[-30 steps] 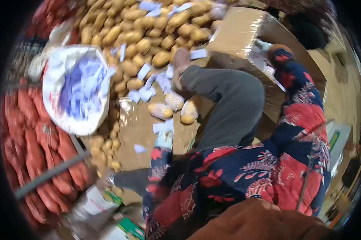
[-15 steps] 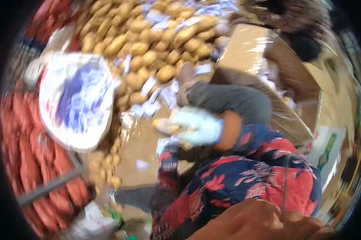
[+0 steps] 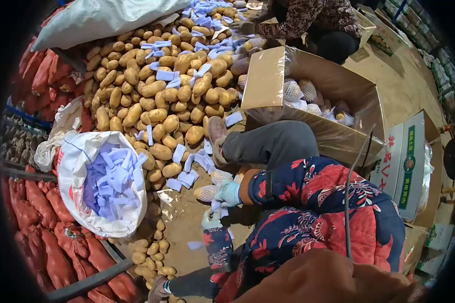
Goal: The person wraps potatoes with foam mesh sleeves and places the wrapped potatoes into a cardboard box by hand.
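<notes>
Both hands wear pale gloves and are close together above the ground. Between them hangs a small light-purple foam net sleeve (image 3: 216,206). My right hand (image 3: 228,193) is closed, its fingers pinching the sleeve's upper end. My left hand (image 3: 211,218) is closed at the sleeve's lower end. Beside my right hand lies a potato in a white foam net (image 3: 205,194). Another netted potato (image 3: 221,177) rests just beyond it, near my shoe.
Loose potatoes (image 3: 151,90) form a large heap, with foam sleeves scattered over it. A white sack (image 3: 68,171) holds more sleeves. A cardboard box (image 3: 261,78) contains netted potatoes. Red sacks (image 3: 45,247) lie at the left. Another person (image 3: 308,20) crouches beyond the box.
My right hand has moved down a little from over the ground and lost the potato it held. My left hand has come into sight, meeting it at a foam sleeve. The view has shifted.
</notes>
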A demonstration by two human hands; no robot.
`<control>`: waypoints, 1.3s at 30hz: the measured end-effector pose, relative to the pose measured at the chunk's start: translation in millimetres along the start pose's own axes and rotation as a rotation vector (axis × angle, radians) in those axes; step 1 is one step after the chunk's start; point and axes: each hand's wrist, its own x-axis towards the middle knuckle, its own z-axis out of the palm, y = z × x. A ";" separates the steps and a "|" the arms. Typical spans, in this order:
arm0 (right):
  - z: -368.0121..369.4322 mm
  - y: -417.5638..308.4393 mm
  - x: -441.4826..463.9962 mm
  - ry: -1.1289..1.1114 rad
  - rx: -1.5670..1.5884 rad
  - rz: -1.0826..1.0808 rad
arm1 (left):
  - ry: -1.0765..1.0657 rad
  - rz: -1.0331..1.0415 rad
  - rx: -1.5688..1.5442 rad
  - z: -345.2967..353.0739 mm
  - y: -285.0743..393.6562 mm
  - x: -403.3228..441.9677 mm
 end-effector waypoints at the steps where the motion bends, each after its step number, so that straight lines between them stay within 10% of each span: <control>1: 1.5 -2.6 -1.7 -0.003 0.001 -0.015 | 0.015 -0.002 0.000 -1.9 2.8 -4.5; 3: -4.3 5.5 -3.9 0.231 0.188 -0.063 | 0.072 0.151 -0.318 5.0 17.6 -8.2; 7: 57.9 34.6 37.7 -0.038 1.299 -0.039 | -0.109 -0.055 -0.653 2.1 78.7 -25.0; 10: 44.0 10.6 22.3 0.282 1.047 -0.319 | -0.109 0.117 -0.412 5.5 40.4 -17.0; 13: 31.7 -1.3 6.2 0.247 0.866 -0.132 | -0.088 0.218 0.011 3.3 50.2 -16.1; 15: 6.0 -10.2 -4.0 0.237 0.833 0.126 | -0.184 0.185 -0.339 9.6 65.7 -19.6; 17: 29.0 5.5 4.6 0.174 1.354 0.083 | -0.112 0.189 -0.456 10.1 49.0 -8.5; 21: 27.3 13.6 1.7 0.060 1.300 0.032 | 0.151 0.151 -1.004 15.1 34.7 1.6; 25: -8.6 -14.9 -13.2 -0.226 1.907 0.209 | -0.043 0.020 -1.192 17.7 46.5 -3.3; 27: -27.7 -60.0 -15.0 -0.306 2.021 0.203 | -0.564 0.058 -1.439 15.9 7.7 23.7; 29: -17.1 -75.5 -13.9 -0.289 2.002 0.171 | -0.116 -0.038 -0.852 0.9 91.2 -8.2; 31: -26.8 -65.2 -16.9 -0.601 1.759 0.164 | -0.110 -0.193 -0.555 -10.7 60.8 15.0; 33: -15.1 -59.5 -21.3 -0.766 1.661 0.121 | 0.247 0.090 -0.407 -22.9 35.1 52.3; 38: -5.3 -35.9 -8.1 -0.517 1.731 0.259 | 0.789 0.044 0.444 -144.7 -63.7 179.7; 39: -1.7 -28.8 -5.3 -0.509 1.727 0.270 | 0.809 -0.235 0.376 -150.0 7.1 164.7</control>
